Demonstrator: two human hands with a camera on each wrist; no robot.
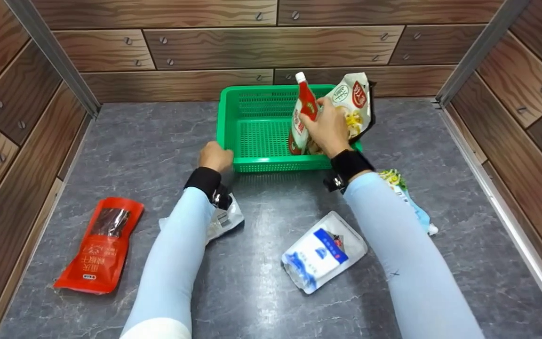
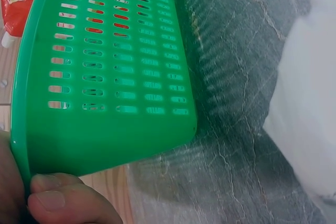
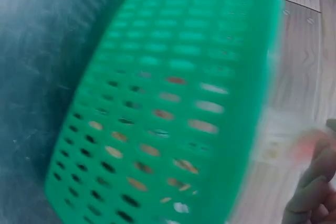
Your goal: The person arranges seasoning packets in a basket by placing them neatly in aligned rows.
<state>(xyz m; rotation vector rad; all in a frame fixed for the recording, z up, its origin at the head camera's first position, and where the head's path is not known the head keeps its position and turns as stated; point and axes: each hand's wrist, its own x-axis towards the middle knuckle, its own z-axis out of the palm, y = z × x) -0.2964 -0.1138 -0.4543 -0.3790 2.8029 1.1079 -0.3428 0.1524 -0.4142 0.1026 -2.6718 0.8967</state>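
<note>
A green plastic basket (image 1: 271, 160) stands near the back wall. My left hand (image 1: 215, 156) grips its front left corner; in the left wrist view the fingertips (image 2: 50, 200) curl at the rim. Inside, on the right, a red and white spouted pouch (image 1: 298, 127) with a white cap leans upright. My right hand (image 1: 330, 129) reaches over the front rim and pinches this pouch, thumb across its front. Beside it a white food bag (image 1: 358, 96) with a red logo rises above the right rim. The right wrist view is blurred, with curled fingers (image 3: 315, 187) at its right edge.
A red pouch (image 1: 99, 247) lies at the left. A silvery-white packet (image 1: 226, 219) is partly under the left forearm. A white and blue pouch (image 1: 325, 252) lies front centre. Beside the right forearm is a light-blue spouted pouch (image 1: 417, 209). Wood-patterned walls enclose the grey surface.
</note>
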